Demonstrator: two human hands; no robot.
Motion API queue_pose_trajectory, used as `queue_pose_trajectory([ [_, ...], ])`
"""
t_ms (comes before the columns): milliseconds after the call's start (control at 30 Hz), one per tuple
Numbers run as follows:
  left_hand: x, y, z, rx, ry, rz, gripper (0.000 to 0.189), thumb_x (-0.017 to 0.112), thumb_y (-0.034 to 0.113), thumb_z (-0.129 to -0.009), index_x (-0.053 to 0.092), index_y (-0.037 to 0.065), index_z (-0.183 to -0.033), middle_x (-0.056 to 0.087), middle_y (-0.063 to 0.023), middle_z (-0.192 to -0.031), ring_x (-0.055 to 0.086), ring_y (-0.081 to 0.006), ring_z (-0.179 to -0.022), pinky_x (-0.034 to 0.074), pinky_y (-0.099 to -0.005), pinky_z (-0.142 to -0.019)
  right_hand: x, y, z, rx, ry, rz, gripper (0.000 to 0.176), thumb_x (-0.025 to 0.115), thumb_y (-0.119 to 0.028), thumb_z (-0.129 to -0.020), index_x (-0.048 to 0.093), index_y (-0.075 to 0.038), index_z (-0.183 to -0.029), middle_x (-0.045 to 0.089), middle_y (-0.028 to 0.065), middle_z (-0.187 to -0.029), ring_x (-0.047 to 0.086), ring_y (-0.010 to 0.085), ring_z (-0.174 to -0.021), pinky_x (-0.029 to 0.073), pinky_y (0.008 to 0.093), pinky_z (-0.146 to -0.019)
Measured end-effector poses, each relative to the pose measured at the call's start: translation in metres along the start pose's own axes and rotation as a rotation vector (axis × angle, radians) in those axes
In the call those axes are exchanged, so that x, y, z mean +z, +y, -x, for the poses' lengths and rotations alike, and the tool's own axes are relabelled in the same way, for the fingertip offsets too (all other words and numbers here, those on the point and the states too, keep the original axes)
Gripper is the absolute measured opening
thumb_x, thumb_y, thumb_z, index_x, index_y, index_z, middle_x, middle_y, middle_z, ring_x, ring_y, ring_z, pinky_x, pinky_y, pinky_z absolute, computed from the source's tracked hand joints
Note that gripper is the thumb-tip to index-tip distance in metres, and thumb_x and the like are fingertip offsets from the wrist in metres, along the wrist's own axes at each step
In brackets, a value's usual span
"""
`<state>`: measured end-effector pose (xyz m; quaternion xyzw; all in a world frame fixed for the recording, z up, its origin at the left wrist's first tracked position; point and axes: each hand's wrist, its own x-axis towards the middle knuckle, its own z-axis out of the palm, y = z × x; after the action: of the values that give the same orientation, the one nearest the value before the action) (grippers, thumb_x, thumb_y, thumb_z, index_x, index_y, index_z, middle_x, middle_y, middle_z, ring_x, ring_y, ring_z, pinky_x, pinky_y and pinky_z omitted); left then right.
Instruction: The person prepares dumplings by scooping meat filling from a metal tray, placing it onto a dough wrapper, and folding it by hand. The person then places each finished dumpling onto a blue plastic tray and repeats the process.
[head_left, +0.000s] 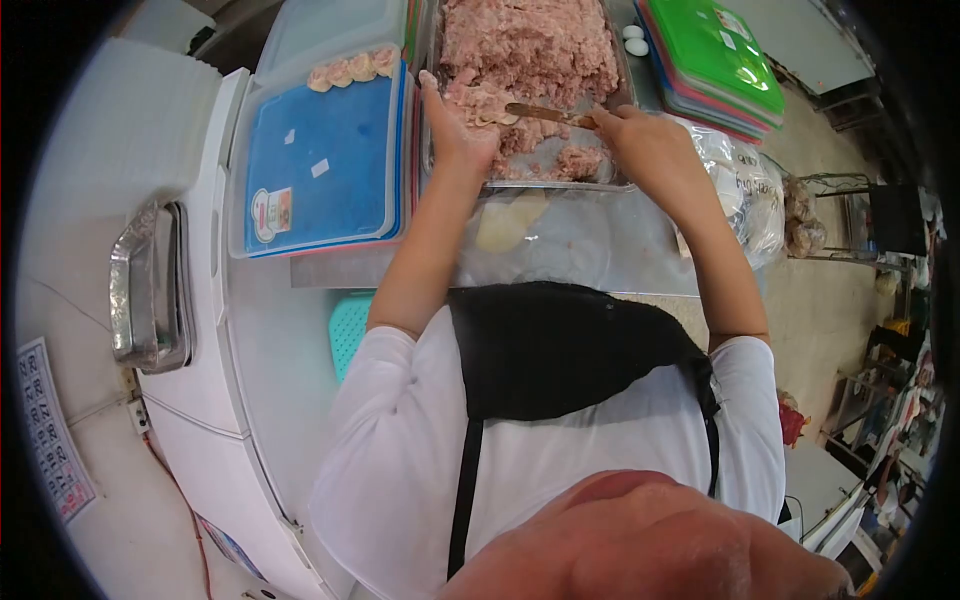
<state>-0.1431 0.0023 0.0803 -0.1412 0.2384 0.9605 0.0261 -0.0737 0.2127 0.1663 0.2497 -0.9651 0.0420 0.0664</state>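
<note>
My left hand point(464, 142) is cupped at the near left side of a metal tray point(560, 186) of pink ground meat point(530, 45). A pale wrapper with meat point(484, 108) appears to lie in its palm, blending with the meat behind. Between the fingers of my right hand point(640, 145) is a flat wooden spatula point(545, 114), its tip reaching left to the wrapper. Several filled dumplings point(350, 70) sit in a row on the blue-filled plastic container point(320, 150) at the left. Yellowish wrappers point(510, 222) lie under clear plastic before the tray.
Stacked containers with green lids point(715, 60) stand at the back right, beside two white eggs point(635, 40). A clear plastic package point(745, 190) lies right of the tray. A turquoise basket point(349, 332) is below the table edge; metal pans point(150, 285) are at the far left.
</note>
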Motion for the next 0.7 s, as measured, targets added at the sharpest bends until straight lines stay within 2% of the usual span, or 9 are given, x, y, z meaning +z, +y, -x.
queue_pose_trajectory([
  [133,-0.011,0.011,-0.019,-0.288,-0.447,0.391,0.063,0.054,0.059,-0.085,0.052,0.001,-0.108,0.057,-0.0139,-0.093,0.056,-0.0291,-0.089,0.046,-0.045,-0.086,0.016,-0.009,0.002,-0.042,0.139,-0.153,0.024,0.053,-0.019,-0.091,0.063,-0.01,-0.111,0.063,0.0137,-0.08,0.064,0.0311,-0.077,0.051,0.0422,-0.065],
  [233,0.024,0.015,0.015,-0.084,-0.056,0.226,0.053,0.058,0.046,-0.087,0.051,0.001,-0.115,0.059,-0.0133,-0.096,0.057,-0.0286,-0.094,0.046,-0.0426,-0.089,0.009,0.015,-0.002,-0.112,0.196,-0.413,0.025,0.053,-0.021,-0.092,0.065,-0.008,-0.109,0.064,0.0168,-0.083,0.064,0.0298,-0.077,0.051,0.04,-0.067],
  [267,0.023,0.016,0.022,-0.056,-0.17,0.096,0.05,0.06,0.038,-0.086,0.05,0.002,-0.118,0.058,-0.0131,-0.1,0.057,-0.0275,-0.097,0.046,-0.0414,-0.09,0.003,0.026,-0.001,-0.138,0.226,-0.52,0.025,0.053,-0.022,-0.092,0.065,-0.007,-0.109,0.064,0.018,-0.084,0.064,0.0293,-0.078,0.05,0.039,-0.068],
  [300,0.023,0.018,0.026,-0.027,-0.284,-0.035,0.048,0.063,0.031,-0.085,0.049,0.002,-0.121,0.058,-0.0128,-0.104,0.057,-0.0264,-0.1,0.046,-0.0402,-0.091,0.006,0.036,0.002,-0.014,0.252,-0.74,0.03,0.052,-0.027,-0.095,0.064,-0.005,-0.112,0.064,0.0152,-0.077,0.062,0.0219,-0.07,0.048,0.0337,-0.064],
  [400,0.028,0.019,0.041,0.189,-0.459,-0.604,0.052,0.068,0.012,-0.08,0.047,0.004,-0.127,0.058,-0.0114,-0.111,0.056,-0.0213,-0.103,0.046,-0.0352,-0.091,0.003,0.056,0.006,0.136,-0.074,-0.93,0.037,0.051,-0.032,-0.098,0.063,-0.004,-0.118,0.064,0.0026,-0.081,0.047,0.0072,-0.065,0.042,0.0246,-0.058],
  [433,0.029,0.02,0.044,0.285,-0.48,-0.824,0.055,0.07,0.006,-0.078,0.047,0.005,-0.128,0.058,-0.0107,-0.112,0.056,-0.0194,-0.102,0.047,-0.0333,-0.09,-0.003,0.058,0.008,0.185,-0.238,-0.993,0.038,0.051,-0.034,-0.098,0.064,-0.004,-0.116,0.057,-0.0007,-0.072,0.042,0.0065,-0.06,0.039,0.0215,-0.057],
  [533,0.025,0.021,0.033,0.372,-0.708,-1.219,0.059,0.072,0.002,-0.074,0.049,0.007,-0.129,0.057,-0.0093,-0.119,0.054,-0.0133,-0.102,0.047,-0.0288,-0.086,-0.02,0.058,0.014,0.074,-0.312,-0.953,0.036,0.053,-0.032,-0.097,0.064,-0.003,-0.116,0.053,-0.0024,-0.068,0.043,0.0056,-0.06,0.039,0.0218,-0.057],
  [633,0.03,0.029,0.036,0.121,-0.734,-1.389,0.047,0.073,0.007,-0.074,0.058,0.005,-0.119,0.062,-0.008,-0.113,0.056,-0.0117,-0.094,0.047,-0.0267,-0.083,0.001,0.065,0.014,-0.006,-0.285,-0.925,0.033,0.057,-0.028,-0.095,0.064,-0.002,-0.115,0.058,-0.0011,-0.072,0.047,0.006,-0.067,0.042,0.0229,-0.061],
  [700,0.042,0.027,0.049,0.117,-0.699,-1.535,0.04,0.073,0.01,-0.074,0.062,0.003,-0.112,0.065,-0.0076,-0.104,0.058,-0.0118,-0.09,0.048,-0.0272,-0.08,0.033,0.073,0.01,-0.137,-0.179,-0.978,0.033,0.058,-0.029,-0.094,0.065,-0.004,-0.114,0.06,0.0046,-0.07,0.048,0.0084,-0.065,0.042,0.0259,-0.061],
])
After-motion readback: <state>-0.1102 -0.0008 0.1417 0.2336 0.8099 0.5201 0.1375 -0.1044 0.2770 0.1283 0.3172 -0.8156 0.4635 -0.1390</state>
